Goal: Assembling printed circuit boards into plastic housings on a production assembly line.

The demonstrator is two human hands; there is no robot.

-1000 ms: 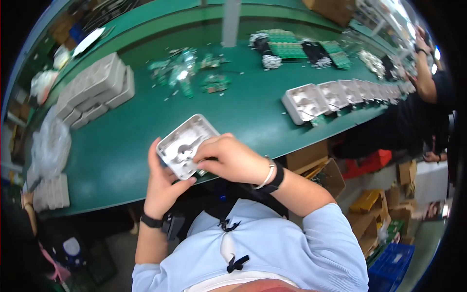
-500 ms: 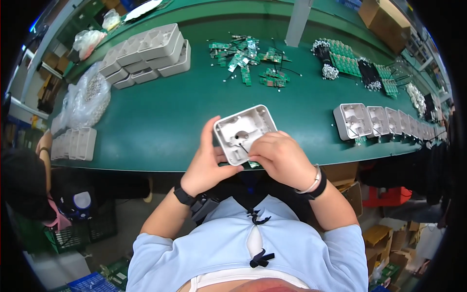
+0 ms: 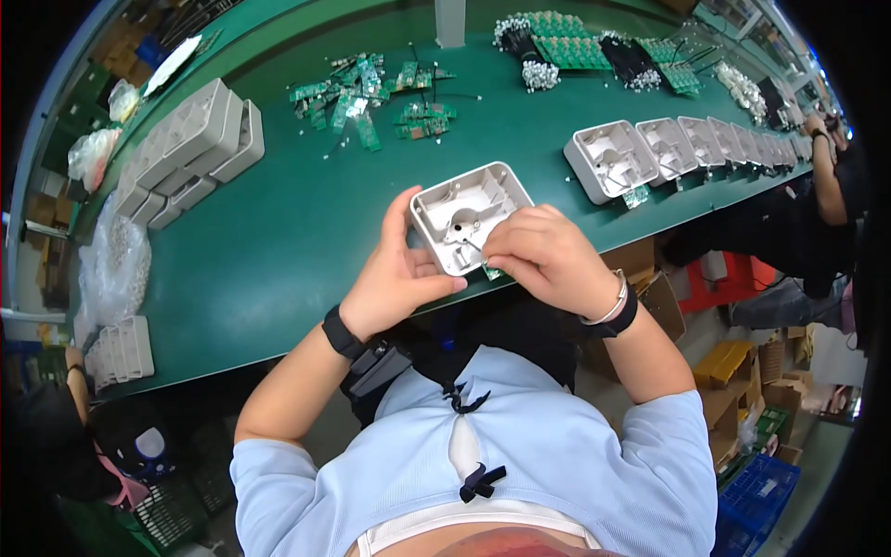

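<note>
A square light-grey plastic housing [image 3: 479, 197], its open side up, is held near the table's front edge. My left hand [image 3: 394, 274] grips its left side, thumb along the near edge and fingers on the outer wall. My right hand [image 3: 548, 255] reaches over its near right corner, thumb and fingers pinched on a thin dark cable [image 3: 474, 245] that runs into the housing. Part of a small green circuit board [image 3: 492, 272] shows below the housing, beside my right fingers. The fingertips partly hide the cable.
Loose circuit boards [image 3: 357, 93] lie at the back. Stacked housings [image 3: 190, 139] and a plastic bag [image 3: 116, 265] stand left. A row of housings [image 3: 613, 158] stretches right, with cable bundles [image 3: 538, 72] behind. A co-worker's arm [image 3: 824, 172] shows far right, another person's hand [image 3: 74, 362] far left.
The view has turned toward the right, so the table's contents appear shifted left. My hands still hold the housing and the cable, with the right fingers still at its near right corner.
</note>
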